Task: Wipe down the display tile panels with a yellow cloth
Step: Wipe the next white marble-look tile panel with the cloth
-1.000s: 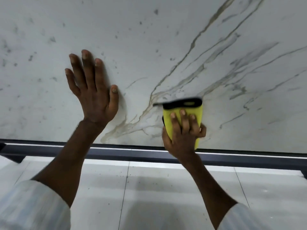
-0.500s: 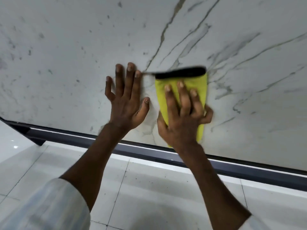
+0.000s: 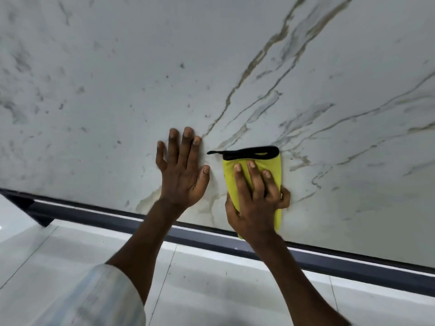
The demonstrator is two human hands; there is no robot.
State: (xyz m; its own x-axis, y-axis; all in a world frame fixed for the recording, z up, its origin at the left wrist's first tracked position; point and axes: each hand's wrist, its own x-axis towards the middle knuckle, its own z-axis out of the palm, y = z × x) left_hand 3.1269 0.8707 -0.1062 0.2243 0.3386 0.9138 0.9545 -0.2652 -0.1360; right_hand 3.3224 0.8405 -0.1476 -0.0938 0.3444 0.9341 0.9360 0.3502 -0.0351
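Observation:
A large white marble-look tile panel (image 3: 117, 90) with grey and brown veins fills the upper view. Against its lower part lies a yellow cloth (image 3: 274, 167) with a black top edge and loop. My right hand (image 3: 254, 203) presses the cloth to the panel with three fingers laid flat on it, while the little finger curls round its right edge and the thumb sits at its left edge. Just left of the cloth, my left hand (image 3: 182, 175) rests flat on the bare panel with fingers spread and holds nothing.
A dark rail (image 3: 106, 220) runs along the panel's bottom edge, sloping down to the right. Below it lie glossy white floor tiles (image 3: 211, 290) with thin grout lines. A white surface (image 3: 9, 215) shows at the far left edge.
My left hand has moved right along the panel and now lies close beside the cloth. My right hand slid the cloth up, then back down toward the rail.

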